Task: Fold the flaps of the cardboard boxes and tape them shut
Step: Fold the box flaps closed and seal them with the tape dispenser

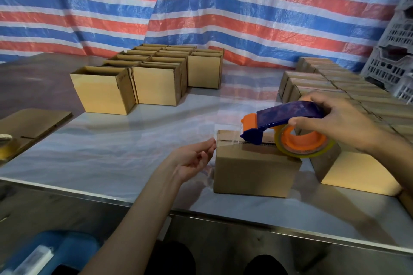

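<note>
A small cardboard box point(252, 174) with its flaps folded down stands near the table's front edge. My right hand point(335, 121) grips a blue and orange tape dispenser point(288, 125) whose blade end rests on the box's top seam. A strip of clear tape point(230, 140) runs from the blade to the box's left edge. My left hand point(194, 158) hovers just left of the box, fingers loosely curled, fingertips by the tape end at the top left corner. Whether they touch the tape I cannot tell.
Several open-topped boxes point(143, 76) stand in a block at the back left. Rows of closed boxes point(335, 87) fill the right side, one lying beside my box point(357, 169). Flat cardboard point(29, 125) lies at the left edge. Grey crates point(393, 60) stand far right.
</note>
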